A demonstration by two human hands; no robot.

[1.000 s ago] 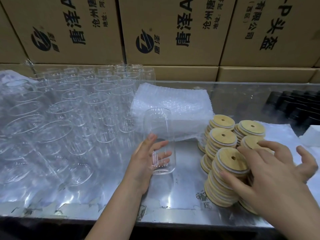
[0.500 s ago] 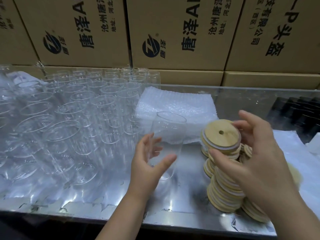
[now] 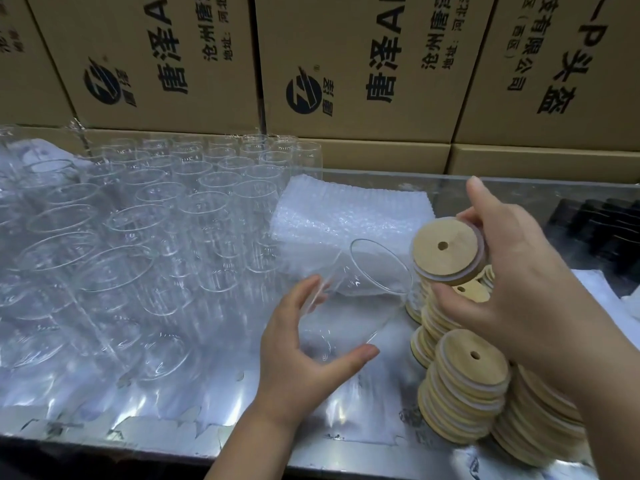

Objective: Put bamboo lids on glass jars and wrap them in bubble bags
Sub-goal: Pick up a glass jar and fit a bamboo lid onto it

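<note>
The left hand (image 3: pixel 304 351) grasps a glass jar (image 3: pixel 360 289) low on its body, with the thumb curled under at the jar's 5 o'clock side and the fingers wrapped behind at 10 o'clock. The jar is tilted: its long axis runs from 7 o'clock to 1 o'clock, with the open mouth leading. Its base blurs into the palm, and the clear wall is hard to trace against the bubble bags (image 3: pixel 346 216) behind.

At 3 o'clock of the mouth, the right hand (image 3: pixel 512 289) pinches a bamboo lid (image 3: pixel 446 251) by its rim, flat face turned toward 9 o'clock. I cannot tell whether lid and rim touch. This hand hides part of the lid stacks (image 3: pixel 464 393).
</note>
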